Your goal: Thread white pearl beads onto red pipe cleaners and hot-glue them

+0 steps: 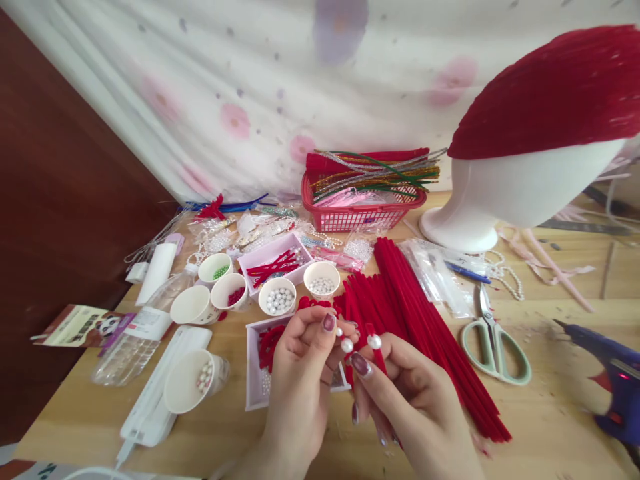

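Two bare hands met over the near side of the table (555, 427), each with its grip pinched almost closed. The left grip (303, 373) held a small beaded piece (347, 345) between thumb and fingers; two white pearls showed past the thumbnail, in a short row slanting from upper left to lower right, while the rest of it was hidden. The right grip (407, 400) had a red strip (380, 363) nipped between thumb and forefinger, with one white pearl (374, 341) set across it near the upper end. The strip's long axis ran nearly upright in view, its upper end pointing away from the person and leaning slightly left. Both pieces were side by side, close together, in front of the bundle of red stems (425, 317); whether they touched could not be told. At far left, a packet (65, 323) carried a panda picture and dark characters too small to read. The pale label (149, 323) on a clear bottle (117, 357) was likewise illegible.
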Available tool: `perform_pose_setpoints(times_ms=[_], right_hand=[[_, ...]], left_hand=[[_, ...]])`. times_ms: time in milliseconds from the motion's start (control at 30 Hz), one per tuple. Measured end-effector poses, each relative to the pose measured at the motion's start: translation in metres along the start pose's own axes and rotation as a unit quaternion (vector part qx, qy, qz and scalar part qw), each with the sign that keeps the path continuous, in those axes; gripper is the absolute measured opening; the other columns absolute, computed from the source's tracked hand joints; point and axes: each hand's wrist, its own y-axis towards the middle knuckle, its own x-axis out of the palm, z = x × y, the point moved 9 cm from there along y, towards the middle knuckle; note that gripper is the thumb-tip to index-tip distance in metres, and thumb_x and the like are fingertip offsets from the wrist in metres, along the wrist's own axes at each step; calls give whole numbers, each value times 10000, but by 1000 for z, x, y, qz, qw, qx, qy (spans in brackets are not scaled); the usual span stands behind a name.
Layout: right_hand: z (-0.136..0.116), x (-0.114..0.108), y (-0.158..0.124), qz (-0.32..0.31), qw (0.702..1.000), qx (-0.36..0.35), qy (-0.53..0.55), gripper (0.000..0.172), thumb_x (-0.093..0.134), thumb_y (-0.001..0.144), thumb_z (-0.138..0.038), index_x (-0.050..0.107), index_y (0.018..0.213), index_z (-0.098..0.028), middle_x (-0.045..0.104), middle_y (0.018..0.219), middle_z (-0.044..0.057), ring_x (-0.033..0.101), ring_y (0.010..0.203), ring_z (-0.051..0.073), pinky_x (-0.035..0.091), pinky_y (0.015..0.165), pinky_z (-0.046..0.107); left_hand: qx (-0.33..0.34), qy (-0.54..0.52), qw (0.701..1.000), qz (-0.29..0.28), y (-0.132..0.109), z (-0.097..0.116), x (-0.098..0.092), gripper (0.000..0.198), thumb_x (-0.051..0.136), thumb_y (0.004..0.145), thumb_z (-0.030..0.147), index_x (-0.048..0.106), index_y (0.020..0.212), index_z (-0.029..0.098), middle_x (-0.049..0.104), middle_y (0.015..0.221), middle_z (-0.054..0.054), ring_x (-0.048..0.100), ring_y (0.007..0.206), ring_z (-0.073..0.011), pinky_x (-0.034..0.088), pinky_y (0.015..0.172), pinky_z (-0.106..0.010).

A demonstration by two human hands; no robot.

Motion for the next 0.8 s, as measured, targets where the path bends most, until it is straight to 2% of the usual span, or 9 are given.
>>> perform_pose_setpoints(times_ms=[200, 367, 500, 600, 700, 800], right_hand=[[3, 3, 4, -30, 999, -21, 28, 431, 739, 884, -553, 578, 744, -178, 650, 552, -27, 378, 401, 26, 266, 403, 160], [5, 2, 8, -55, 998, -38, 2, 406, 694, 923, -551, 591, 780, -185, 655, 598, -13, 382, 419, 39, 254, 400, 174], [6, 8, 8, -105, 993, -26, -47, 471, 593, 948, -636, 565, 777, -198, 658, 582, -2, 352, 393, 50, 234, 389, 196], [9, 19, 5, -163, 984, -12, -77, 538, 497, 962, -698, 547, 752, -205, 607, 531, -17, 338, 412, 70, 239, 411, 220], [16, 30, -1, -209, 974, 21, -80, 564, 447, 970, -719, 567, 772, -205, 545, 503, -41, 348, 440, 88, 249, 441, 236], [25, 36, -5, -232, 969, 65, -50, 611, 439, 931, -776, 558, 738, -208, 512, 480, -53, 323, 424, 88, 229, 433, 241]], left_hand=[[60, 43, 997, 23, 1, 7, -4, 404, 975, 577, 409, 723, 816, 204, 771, 628, 12, 766, 675, -165, 585, 648, -213], [59, 51, 997, 15, 5, 7, -6, 405, 958, 600, 432, 739, 852, 203, 805, 683, -16, 778, 665, -184, 598, 617, -229], [58, -4, 998, 18, 11, 15, -7, 369, 986, 574, 350, 759, 810, 180, 831, 737, -41, 782, 677, -149, 618, 669, -195], [20, -31, 999, 12, 13, 14, -5, 367, 1007, 534, 265, 775, 800, 165, 836, 753, -63, 786, 693, -144, 626, 702, -187], [-33, -33, 999, 7, 9, 4, -2, 341, 991, 578, 239, 789, 846, 176, 844, 807, -67, 796, 728, -162, 640, 715, -211], [-45, -37, 998, 8, 3, 0, -1, 298, 971, 627, 232, 790, 857, 175, 844, 849, -68, 793, 750, -161, 650, 799, -260]])
